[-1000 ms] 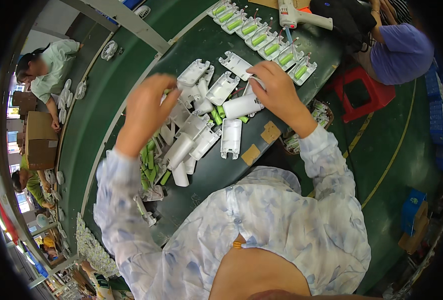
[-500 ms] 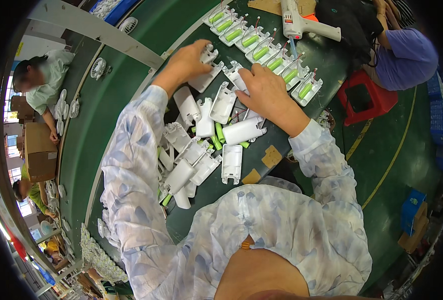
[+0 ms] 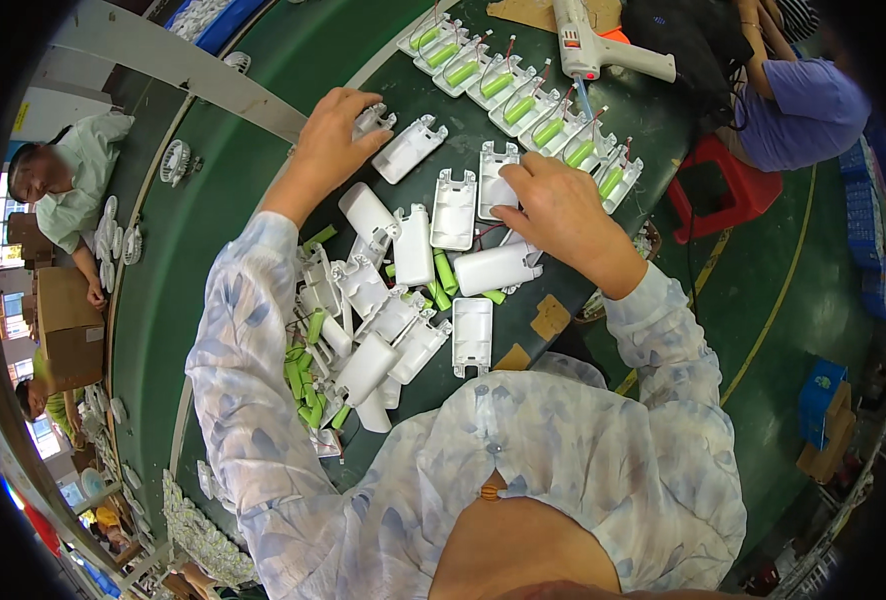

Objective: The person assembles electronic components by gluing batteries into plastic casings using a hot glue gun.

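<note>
left hand [image 3: 331, 148], half curled, grips a white shell [image 3: 369, 122]; right hand [image 3: 568, 215], reaching inward, pinches a second shell [image 3: 491, 186].

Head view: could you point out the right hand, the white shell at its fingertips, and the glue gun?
Right hand [image 3: 563, 215]: head view, on the back of the hand.
White shell [image 3: 493, 186]: head view, on its open inside.
Glue gun [image 3: 587, 48]: head view, on its body.

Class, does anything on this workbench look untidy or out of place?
Yes, mildly: loose white casings and green cylinders lie jumbled at odd angles, unlike the neat row of filled casings beyond them.
</note>
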A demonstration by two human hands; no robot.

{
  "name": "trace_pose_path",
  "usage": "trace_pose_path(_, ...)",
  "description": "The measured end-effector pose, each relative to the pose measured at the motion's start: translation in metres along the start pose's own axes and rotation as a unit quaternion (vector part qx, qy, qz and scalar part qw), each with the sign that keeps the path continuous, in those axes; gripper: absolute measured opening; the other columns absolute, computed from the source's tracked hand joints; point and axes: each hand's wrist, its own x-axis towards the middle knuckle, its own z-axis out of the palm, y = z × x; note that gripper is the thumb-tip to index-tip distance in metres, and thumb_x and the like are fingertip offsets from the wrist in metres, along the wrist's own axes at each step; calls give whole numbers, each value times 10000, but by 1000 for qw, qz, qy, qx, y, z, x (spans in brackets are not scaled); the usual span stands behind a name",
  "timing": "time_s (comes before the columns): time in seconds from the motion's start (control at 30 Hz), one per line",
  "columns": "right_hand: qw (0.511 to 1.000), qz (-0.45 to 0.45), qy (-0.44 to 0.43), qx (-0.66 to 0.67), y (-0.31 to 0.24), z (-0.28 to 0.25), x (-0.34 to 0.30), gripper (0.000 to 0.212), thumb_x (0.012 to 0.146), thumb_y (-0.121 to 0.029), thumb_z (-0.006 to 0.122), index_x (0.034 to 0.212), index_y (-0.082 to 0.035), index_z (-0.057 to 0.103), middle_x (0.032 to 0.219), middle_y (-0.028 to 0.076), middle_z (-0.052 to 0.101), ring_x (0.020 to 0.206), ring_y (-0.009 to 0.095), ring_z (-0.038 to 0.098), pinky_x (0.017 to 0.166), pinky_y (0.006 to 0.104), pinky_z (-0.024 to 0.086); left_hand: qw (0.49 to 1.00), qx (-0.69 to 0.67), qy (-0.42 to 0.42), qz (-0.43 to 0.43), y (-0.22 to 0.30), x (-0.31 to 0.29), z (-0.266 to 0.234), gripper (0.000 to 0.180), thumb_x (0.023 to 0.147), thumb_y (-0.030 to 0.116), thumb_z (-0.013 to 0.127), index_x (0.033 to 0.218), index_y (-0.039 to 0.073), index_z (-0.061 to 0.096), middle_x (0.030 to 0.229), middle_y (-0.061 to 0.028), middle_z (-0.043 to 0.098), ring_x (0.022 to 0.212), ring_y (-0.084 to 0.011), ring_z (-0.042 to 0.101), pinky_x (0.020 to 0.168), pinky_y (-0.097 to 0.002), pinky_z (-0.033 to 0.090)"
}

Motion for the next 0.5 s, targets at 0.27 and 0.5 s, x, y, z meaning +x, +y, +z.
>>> trace_pose_path(0.27, 995, -83, -21, 57, 1, 0, 3, 378, 650, -304, 839, 867, -42, 674, 970, 94, 568, 960, 285, 551, 787, 398, 479, 983, 53, -120, -130, 24, -1, 10, 296, 810, 215, 688, 1076, 87, 680, 1050, -144, 654, 979, -325, 638, 826, -431, 511)
trace_pose_path(0.5, 997, -74, -2, 26, -26, 11, 8, 513, 646, -408, 824, 1012, -95, 647, 900, 80, 591, 918, 270, 543, 797, 393, 399, 991, 29, -24, -129, 6, 20, 26, 325, 797, 135, 639, 1114, 67, 657, 1057, -158, 669, 974, -333, 646, 840, -431, 515)
